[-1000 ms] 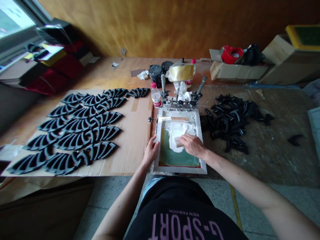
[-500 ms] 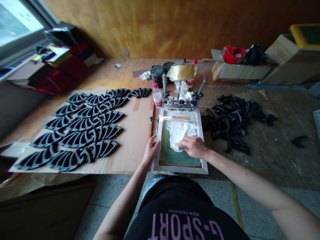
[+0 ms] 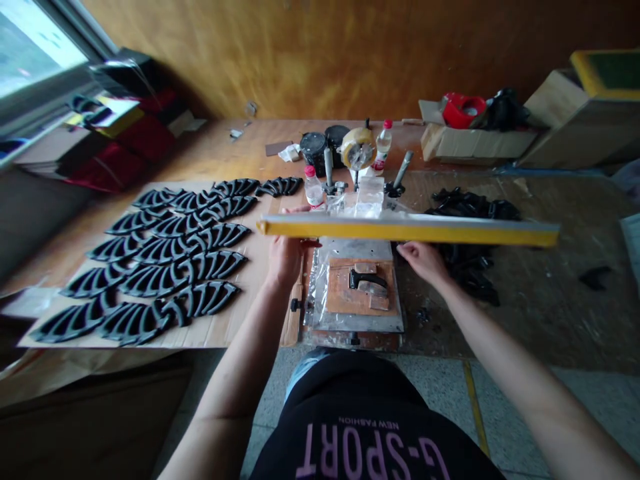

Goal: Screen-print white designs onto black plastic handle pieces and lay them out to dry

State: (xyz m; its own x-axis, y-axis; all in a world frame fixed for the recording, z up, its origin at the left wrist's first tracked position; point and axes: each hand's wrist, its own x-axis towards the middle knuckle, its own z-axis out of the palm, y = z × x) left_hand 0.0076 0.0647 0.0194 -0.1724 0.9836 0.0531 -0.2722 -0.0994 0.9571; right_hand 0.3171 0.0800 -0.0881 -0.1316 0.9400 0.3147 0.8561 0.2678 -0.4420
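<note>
The screen frame [image 3: 410, 230] is raised and seen edge-on, as a long grey and yellow bar. My left hand [image 3: 286, 257] is closed round its left part. Below the bar, my right hand [image 3: 420, 259] has its fingers pressed together beside the metal base plate [image 3: 357, 249]; its fingertips are partly hidden, and anything between them is too small to name. One black curved part [image 3: 369, 279] lies on the wooden block [image 3: 340, 293] fixed on the base plate. Clamps [image 3: 395, 190] stand behind the frame.
Rows of black curved parts [image 3: 190, 240] cover the cardboard [image 3: 270, 293] at the left. A pile of black parts [image 3: 467, 203] lies to the right, partly behind the bar. Bottles [image 3: 314, 190], dark tubs [image 3: 313, 150], a tape roll [image 3: 359, 148] and an open box [image 3: 475, 143] stand farther back.
The frame has swung up from the base, uncovering the block and black part. My left hand has moved up and left with it; my right hand has left the white paste and moved right.
</note>
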